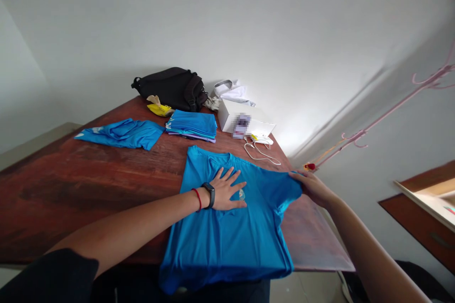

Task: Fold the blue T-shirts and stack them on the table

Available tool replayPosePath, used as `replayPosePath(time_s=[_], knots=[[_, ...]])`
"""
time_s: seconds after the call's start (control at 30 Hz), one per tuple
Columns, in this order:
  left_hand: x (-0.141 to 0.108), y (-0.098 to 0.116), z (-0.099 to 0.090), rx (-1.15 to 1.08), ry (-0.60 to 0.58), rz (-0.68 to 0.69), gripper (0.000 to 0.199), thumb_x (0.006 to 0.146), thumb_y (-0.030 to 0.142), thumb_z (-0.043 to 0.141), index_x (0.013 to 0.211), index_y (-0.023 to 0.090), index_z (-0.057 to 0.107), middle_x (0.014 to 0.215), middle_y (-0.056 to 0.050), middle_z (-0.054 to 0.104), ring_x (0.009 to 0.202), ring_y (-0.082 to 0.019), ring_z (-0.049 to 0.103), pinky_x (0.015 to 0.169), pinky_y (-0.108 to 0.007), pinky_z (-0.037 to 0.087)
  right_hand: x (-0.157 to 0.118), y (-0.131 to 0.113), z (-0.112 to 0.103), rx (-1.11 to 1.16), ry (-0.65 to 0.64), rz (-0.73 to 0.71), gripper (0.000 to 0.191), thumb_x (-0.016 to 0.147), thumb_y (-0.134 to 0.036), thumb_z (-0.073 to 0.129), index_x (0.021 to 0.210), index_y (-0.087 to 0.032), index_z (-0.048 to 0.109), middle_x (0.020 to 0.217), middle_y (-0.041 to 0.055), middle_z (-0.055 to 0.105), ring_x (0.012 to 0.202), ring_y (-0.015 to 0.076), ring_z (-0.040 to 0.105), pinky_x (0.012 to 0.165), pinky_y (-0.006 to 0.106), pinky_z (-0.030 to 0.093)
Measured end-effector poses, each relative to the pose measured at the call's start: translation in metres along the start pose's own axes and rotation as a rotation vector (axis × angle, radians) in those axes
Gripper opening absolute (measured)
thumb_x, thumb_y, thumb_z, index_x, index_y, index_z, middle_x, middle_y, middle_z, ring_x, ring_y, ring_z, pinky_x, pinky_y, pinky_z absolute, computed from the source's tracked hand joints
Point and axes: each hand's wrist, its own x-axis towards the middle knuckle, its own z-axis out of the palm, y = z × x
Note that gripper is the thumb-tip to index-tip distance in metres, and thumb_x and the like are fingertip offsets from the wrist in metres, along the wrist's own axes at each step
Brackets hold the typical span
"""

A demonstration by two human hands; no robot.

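Note:
A blue T-shirt [227, 241] lies spread on the dark wooden table [106, 189], its collar away from me and its hem hanging over the front edge. My left hand [227, 189] rests flat on the chest, fingers spread, beside a small printed logo. At the right, my right hand [313, 187] pinches the end of the right-side sleeve, stretching it outward. The left-side sleeve is not seen; it seems tucked or folded out of sight. A black band and a red string circle my left wrist.
Behind the shirt are a folded blue stack [194, 125], a crumpled blue garment [122, 133], a black bag [170, 87], a yellow packet [159, 109], a white box [227, 116] and a white cable [263, 155]. A pink rack [387, 109] leans at the right.

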Motion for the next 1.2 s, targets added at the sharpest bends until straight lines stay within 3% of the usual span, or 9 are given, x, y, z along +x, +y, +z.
replayPosePath(time_s=[0.13,0.2,0.3,0.43,0.63,0.8,1.0,1.1,1.2], knots=[[0.011,0.011,-0.016,-0.197,0.105,-0.104,0.067,0.098,0.069,0.036,0.144,0.025,0.055,0.163,-0.012,0.030,0.152,-0.041,0.011,0.118,-0.067,0.012,-0.004,-0.044,0.028,0.161,-0.161,-0.016,0.035,0.076,-0.051,0.077,0.087,-0.018,0.069,0.071,0.0039,0.069,0.060,0.0175,0.064,0.055,0.028,0.054],[0.017,0.015,-0.032,-0.423,0.154,-0.116,0.062,0.100,0.065,0.035,0.132,0.022,0.065,0.150,-0.012,0.052,0.145,-0.037,0.036,0.117,-0.057,0.028,-0.004,-0.062,0.050,0.165,-0.207,-0.060,0.035,0.078,-0.051,0.077,0.086,-0.018,0.068,0.064,0.0002,0.064,0.052,0.0126,0.057,0.048,0.023,0.048],[0.021,0.015,-0.062,-0.921,0.073,-0.248,0.064,0.099,0.068,0.030,0.123,0.021,0.066,0.114,-0.010,0.073,0.105,-0.030,0.069,0.090,-0.044,0.055,-0.001,-0.081,0.088,0.145,-0.280,-0.100,0.036,0.079,-0.052,0.076,0.077,-0.018,0.063,0.056,-0.0043,0.055,0.046,0.0081,0.049,0.042,0.018,0.040],[0.018,0.004,-0.091,-1.319,-0.165,-0.450,0.072,0.093,0.076,0.037,0.126,0.017,0.060,0.099,-0.012,0.074,0.087,-0.030,0.072,0.066,-0.037,0.056,0.007,-0.092,0.137,0.142,-0.370,-0.028,0.035,0.077,-0.050,0.078,0.080,-0.018,0.062,0.056,-0.0050,0.056,0.047,0.0094,0.054,0.044,0.019,0.046],[0.013,-0.015,-0.089,-1.332,-0.240,-0.547,0.055,0.092,0.062,0.058,0.118,0.014,0.064,0.086,-0.010,0.074,0.072,-0.024,0.068,0.066,-0.037,0.056,0.010,-0.084,0.182,0.208,-0.416,0.053,0.016,0.085,-0.033,0.071,0.089,-0.018,0.067,0.069,-0.0005,0.067,0.054,0.0111,0.062,0.052,0.023,0.055],[0.013,-0.024,-0.070,-1.151,-0.146,-0.577,0.053,0.079,0.026,0.081,0.127,0.020,0.060,0.087,-0.004,0.073,0.080,-0.024,0.070,0.069,-0.034,0.059,0.010,-0.062,0.181,0.363,-0.387,0.028,0.019,0.086,-0.033,0.066,0.098,-0.018,0.069,0.088,0.0062,0.073,0.075,0.0177,0.072,0.066,0.031,0.060],[0.018,-0.026,-0.061,-1.085,-0.086,-0.624,0.034,0.091,0.023,0.064,0.124,0.015,0.063,0.081,-0.006,0.073,0.077,-0.024,0.072,0.071,-0.039,0.062,0.020,-0.029,0.135,0.132,0.039,-0.211,0.029,0.079,-0.044,0.068,0.091,-0.019,0.067,0.082,0.0051,0.070,0.074,0.0196,0.067,0.063,0.029,0.054],[0.017,-0.022,-0.071,-1.166,-0.057,-0.530,0.038,0.093,0.026,0.061,0.131,0.019,0.060,0.078,-0.003,0.070,0.072,-0.021,0.071,0.069,-0.037,0.061,-0.011,-0.015,0.122,-0.123,0.078,-0.334,0.029,0.086,-0.047,0.059,0.084,-0.019,0.065,0.072,0.0036,0.066,0.067,0.0195,0.063,0.062,0.030,0.050],[0.016,-0.019,-0.080,-1.192,-0.031,-0.487,0.044,0.096,0.025,0.058,0.139,0.023,0.051,0.074,0.000,0.066,0.063,-0.019,0.068,0.062,-0.035,0.060,-0.073,-0.003,0.122,-0.385,0.049,-0.428,0.029,0.092,-0.048,0.058,0.084,-0.021,0.064,0.076,0.0031,0.064,0.067,0.0184,0.060,0.061,0.029,0.046]])
